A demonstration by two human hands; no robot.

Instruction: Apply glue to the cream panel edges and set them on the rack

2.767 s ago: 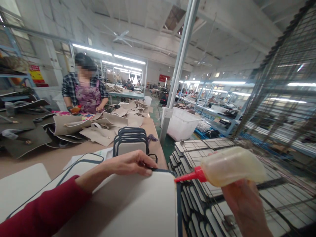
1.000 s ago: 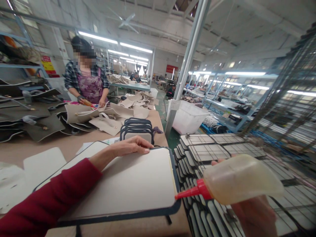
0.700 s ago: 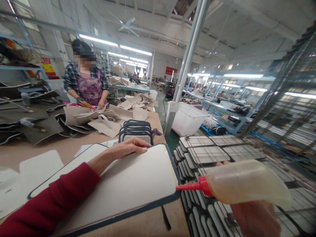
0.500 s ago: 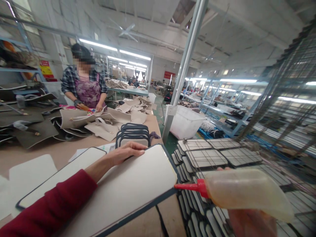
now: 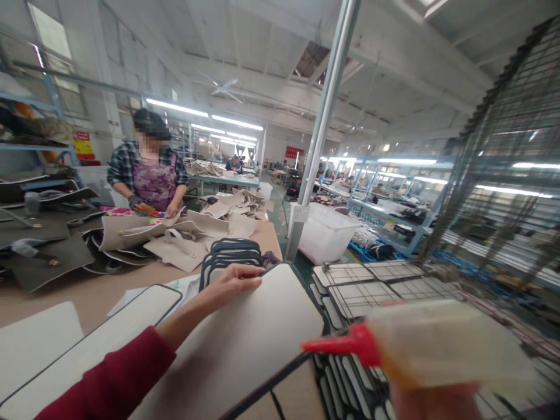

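My left hand (image 5: 236,281), in a dark red sleeve, grips the far edge of a large cream panel (image 5: 258,326) with a dark border, thumb on top and fingers partly hidden. Gripped in my right hand (image 5: 431,399) is a translucent glue bottle (image 5: 450,344), blurred, with amber liquid inside. Its red nozzle (image 5: 332,345) points left at the panel's right-hand border; whether the tip touches cannot be made out. A second bordered cream panel (image 5: 100,344) lies to the left, partly behind my sleeve. Just beyond my left hand stands a stack of dark-rimmed pieces (image 5: 234,249).
Wire racks (image 5: 371,289) holding many bordered panels are at the right. A co-worker (image 5: 155,175) in a patterned apron handles material across the table, among beige bag pieces (image 5: 179,248). A metal post (image 5: 312,140) and a white bin (image 5: 326,233) stand beyond.
The view has tilted up slightly. The bottle's nozzle has shifted a little down and left, along the panel's border. My left hand keeps its hold on the panel.
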